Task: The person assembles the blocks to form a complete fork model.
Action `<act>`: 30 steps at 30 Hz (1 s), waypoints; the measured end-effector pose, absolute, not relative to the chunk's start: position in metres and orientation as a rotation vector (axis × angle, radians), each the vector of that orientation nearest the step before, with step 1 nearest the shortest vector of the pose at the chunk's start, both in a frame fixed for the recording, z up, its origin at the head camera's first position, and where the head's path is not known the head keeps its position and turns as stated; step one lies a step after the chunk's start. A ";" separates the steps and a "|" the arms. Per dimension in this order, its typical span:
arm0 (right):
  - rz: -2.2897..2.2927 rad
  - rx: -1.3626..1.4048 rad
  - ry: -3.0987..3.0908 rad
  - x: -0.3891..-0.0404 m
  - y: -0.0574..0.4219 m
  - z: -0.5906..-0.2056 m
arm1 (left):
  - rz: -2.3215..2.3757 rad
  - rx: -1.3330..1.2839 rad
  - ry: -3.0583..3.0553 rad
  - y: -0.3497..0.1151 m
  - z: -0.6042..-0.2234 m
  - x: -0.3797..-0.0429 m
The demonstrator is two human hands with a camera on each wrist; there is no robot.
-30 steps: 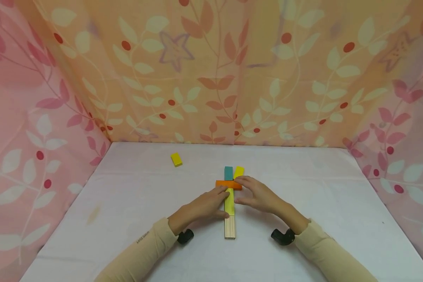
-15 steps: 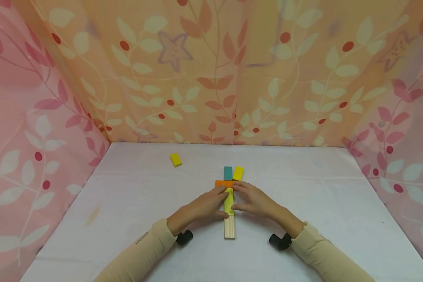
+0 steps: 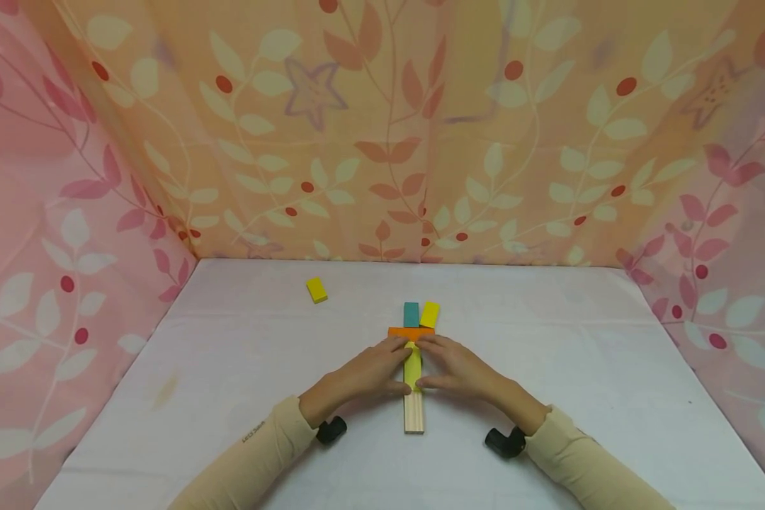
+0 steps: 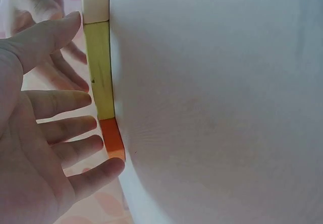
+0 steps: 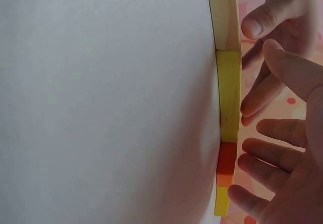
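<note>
A row of wooden blocks lies on the white cloth in the head view: a plain wood block (image 3: 414,418) nearest, a lime-yellow block (image 3: 412,368) beyond it, and an orange block (image 3: 397,332) set crosswise. Past the orange one lie a teal block (image 3: 411,315) and a slightly slanted yellow block (image 3: 430,314). My left hand (image 3: 366,370) hovers on the left of the lime-yellow block, fingers spread. Opposite it, my right hand (image 3: 465,368) is spread too, its fingertips by the same block and the orange one. Both wrist views show extended fingers gripping nothing.
Off to the back left lies a lone yellow block (image 3: 316,290). A black curved object (image 3: 331,430) sits under the left wrist, and a similar one (image 3: 505,443) under the right. Floral curtains (image 3: 382,142) stand behind and at the sides of the white-covered table (image 3: 229,354).
My right hand has come away from the yellow block, moving left and nearer to me, to beside the lime-yellow block. The left hand has stayed almost still.
</note>
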State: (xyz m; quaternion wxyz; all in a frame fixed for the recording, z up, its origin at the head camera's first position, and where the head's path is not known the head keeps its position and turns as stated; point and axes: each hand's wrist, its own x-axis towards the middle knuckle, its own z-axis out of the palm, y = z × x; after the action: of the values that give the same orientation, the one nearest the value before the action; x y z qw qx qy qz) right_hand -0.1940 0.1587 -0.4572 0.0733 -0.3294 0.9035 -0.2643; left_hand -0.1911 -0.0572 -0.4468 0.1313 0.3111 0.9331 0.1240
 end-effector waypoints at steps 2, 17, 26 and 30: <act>-0.786 -1.011 2.705 -0.194 0.158 -0.458 | 0.355 0.913 2.721 -0.058 -0.447 -0.191; -0.541 -1.110 2.771 -0.190 0.154 -0.459 | 0.318 0.930 2.724 -0.062 -0.446 -0.194; -0.486 -1.065 2.776 -0.189 0.151 -0.456 | 0.366 0.823 2.719 -0.072 -0.439 -0.203; -0.477 -1.035 2.756 -0.188 0.149 -0.453 | 0.451 0.778 2.716 -0.082 -0.434 -0.211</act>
State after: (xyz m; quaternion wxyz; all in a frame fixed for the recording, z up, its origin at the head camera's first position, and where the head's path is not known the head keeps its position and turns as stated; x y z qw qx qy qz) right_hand -0.1877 0.1488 -0.4530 0.0794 -0.3460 0.9212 -0.1593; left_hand -0.2111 -0.0824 -0.4341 0.1399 0.2692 0.9400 0.1563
